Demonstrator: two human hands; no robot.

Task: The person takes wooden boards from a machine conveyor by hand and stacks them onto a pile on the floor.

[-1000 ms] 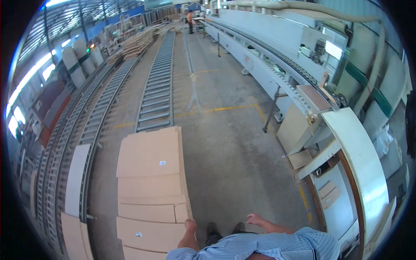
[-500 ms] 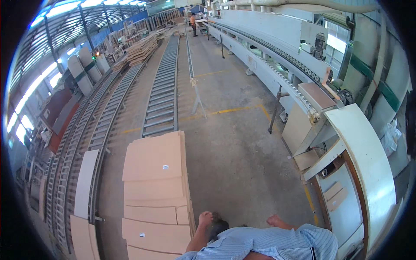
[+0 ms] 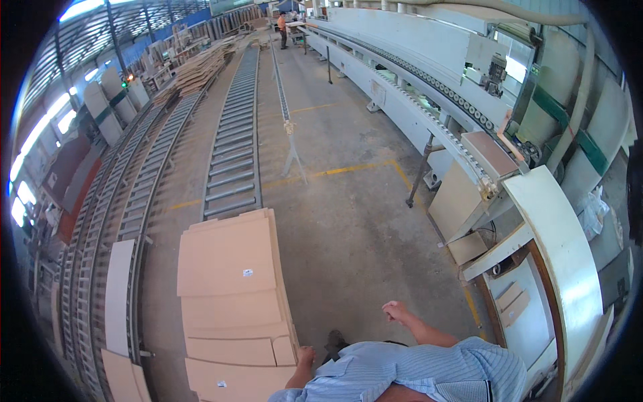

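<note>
My left hand (image 3: 306, 354) hangs low beside the right edge of a stack of flat tan boards (image 3: 231, 254). Its fingers look curled in a loose fist with nothing visible in them; whether it touches the boards I cannot tell. My right hand (image 3: 396, 311) is held out in front of me over the concrete floor, apart from everything. Its fingers are loosely bent and somewhat apart, and it holds nothing. The boards vary in size, and small white labels stick to two of them.
A roller conveyor (image 3: 232, 154) runs away beyond the boards, with more roller tracks (image 3: 157, 154) at left. A long machine (image 3: 402, 110) lines the right side, beside a curved white table (image 3: 566, 268). A thin metal stand (image 3: 293, 157) rises mid-floor. A person (image 3: 282, 31) stands far off.
My right hand has swung forward and left. My left hand has dropped back toward the board stack. The boards and conveyors now sit slightly further left in view.
</note>
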